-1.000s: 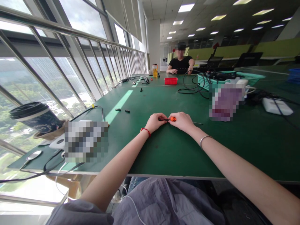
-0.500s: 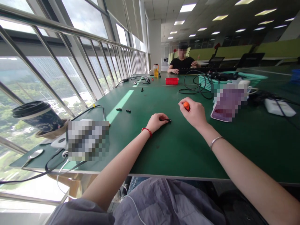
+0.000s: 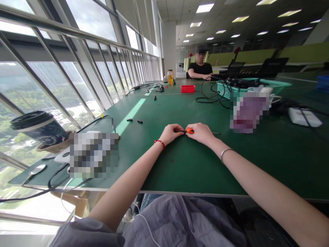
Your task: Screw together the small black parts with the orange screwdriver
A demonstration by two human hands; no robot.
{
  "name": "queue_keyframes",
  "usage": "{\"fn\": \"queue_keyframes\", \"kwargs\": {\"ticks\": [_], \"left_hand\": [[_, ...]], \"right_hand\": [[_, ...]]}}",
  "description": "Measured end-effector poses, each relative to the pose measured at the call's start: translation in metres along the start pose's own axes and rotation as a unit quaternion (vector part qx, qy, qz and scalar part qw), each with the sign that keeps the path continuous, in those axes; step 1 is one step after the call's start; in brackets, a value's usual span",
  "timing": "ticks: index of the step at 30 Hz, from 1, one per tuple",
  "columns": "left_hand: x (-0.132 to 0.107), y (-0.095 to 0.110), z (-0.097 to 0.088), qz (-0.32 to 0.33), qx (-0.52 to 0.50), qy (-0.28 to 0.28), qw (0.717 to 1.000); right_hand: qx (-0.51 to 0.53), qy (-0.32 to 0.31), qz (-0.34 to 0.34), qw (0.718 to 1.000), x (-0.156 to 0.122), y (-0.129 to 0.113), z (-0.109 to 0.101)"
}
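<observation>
My left hand point(image 3: 171, 134), with a red cord on its wrist, is closed on a small black part point(image 3: 183, 131) just above the green table. Fingertip to fingertip with it, my right hand point(image 3: 200, 133) is closed around a screwdriver with an orange and black handle point(image 3: 190, 130). Its thin shaft point(image 3: 216, 133) sticks out to the right behind the hand, so the handle's end faces the black part. Whether handle and part touch, I cannot tell. Two more small black parts point(image 3: 129, 120) lie left of my hands, and another point(image 3: 155, 98) stands farther back.
A red tray point(image 3: 187, 89) and a jar of yellow liquid point(image 3: 170, 77) stand farther back. On the right are a teal basket point(image 3: 223, 90) with cables and a blurred purple device point(image 3: 249, 113). A cup point(image 3: 41, 128) stands at left by the railing. Another person point(image 3: 200, 70) sits opposite.
My right hand has come down and left with the screwdriver, bringing its handle up to the black part. My left hand has stayed in place. The person opposite has lowered an arm.
</observation>
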State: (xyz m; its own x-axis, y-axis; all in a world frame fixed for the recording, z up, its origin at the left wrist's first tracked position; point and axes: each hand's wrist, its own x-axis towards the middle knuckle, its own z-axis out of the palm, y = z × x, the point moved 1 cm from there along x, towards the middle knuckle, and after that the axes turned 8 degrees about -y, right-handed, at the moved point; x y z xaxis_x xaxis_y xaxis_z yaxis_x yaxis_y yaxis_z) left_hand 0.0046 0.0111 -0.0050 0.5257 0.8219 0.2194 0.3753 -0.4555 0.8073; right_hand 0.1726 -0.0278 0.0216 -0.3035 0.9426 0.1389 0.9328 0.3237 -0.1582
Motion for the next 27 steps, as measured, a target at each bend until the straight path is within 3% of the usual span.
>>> {"fn": "queue_keyframes", "kwargs": {"ticks": [21,24,27], "left_hand": [[-0.002,0.004,-0.001,0.011,0.011,-0.007,1.0],[-0.003,0.005,-0.001,0.009,0.014,-0.002,1.0],[-0.003,0.005,-0.001,0.001,0.012,0.001,1.0]], "right_hand": [[0.04,-0.024,0.002,0.999,0.0,0.004,0.0],[0.077,0.02,-0.02,0.997,0.0,0.008,-0.003],[0.108,0.127,-0.048,0.985,-0.002,0.014,-0.013]]}}
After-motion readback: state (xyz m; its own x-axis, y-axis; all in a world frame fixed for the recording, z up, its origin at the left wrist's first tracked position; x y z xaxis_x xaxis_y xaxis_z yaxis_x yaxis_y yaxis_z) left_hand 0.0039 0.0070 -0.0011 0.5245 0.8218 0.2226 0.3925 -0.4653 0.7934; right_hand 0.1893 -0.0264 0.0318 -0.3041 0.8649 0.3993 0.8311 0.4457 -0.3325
